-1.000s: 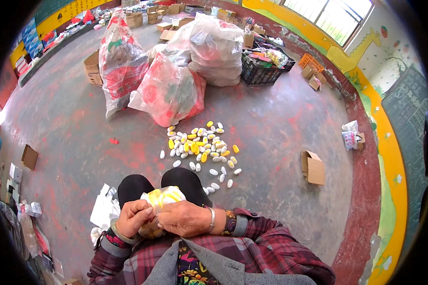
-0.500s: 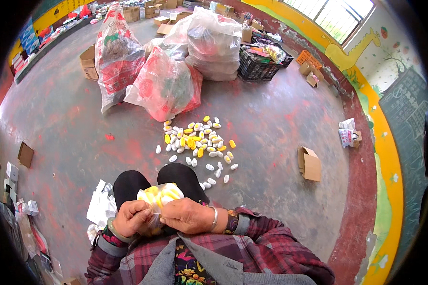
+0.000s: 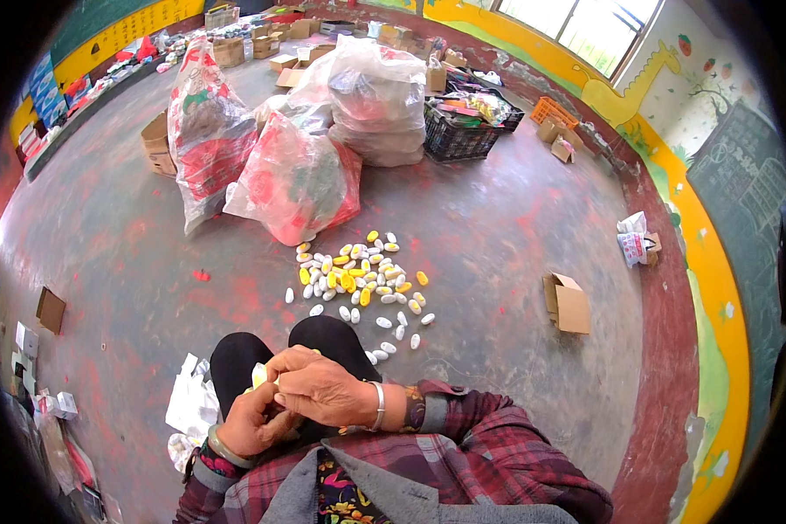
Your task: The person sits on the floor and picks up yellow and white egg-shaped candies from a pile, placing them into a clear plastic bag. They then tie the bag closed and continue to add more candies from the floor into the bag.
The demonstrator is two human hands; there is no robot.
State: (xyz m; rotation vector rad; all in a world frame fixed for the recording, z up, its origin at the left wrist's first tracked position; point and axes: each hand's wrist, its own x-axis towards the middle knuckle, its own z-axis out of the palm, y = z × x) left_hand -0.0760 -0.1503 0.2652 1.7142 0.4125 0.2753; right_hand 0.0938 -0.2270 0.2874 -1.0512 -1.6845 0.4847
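Observation:
Over my lap, both hands are closed around a clear plastic bag of yellow and white oval pieces; only a little of it shows past the fingers. My left hand grips it from below, fingers curled in. Across the upper side lies my right hand, its fingers bent over the bag and its thumb close to the left hand's fingertips. On the floor in front of my knees is a loose scatter of similar white and yellow oval pieces. Crumpled white plastic bags rest beside my left knee.
Beyond the scatter stand bulging sacks, among them a large clear sack and red-and-white sacks. A black crate full of goods adjoins them. An open carton sits at right; small boxes lie at left.
The bag has sunk behind my hands, where before its filled part showed above them. My right hand has moved up and left over it. The view has tilted up slightly.

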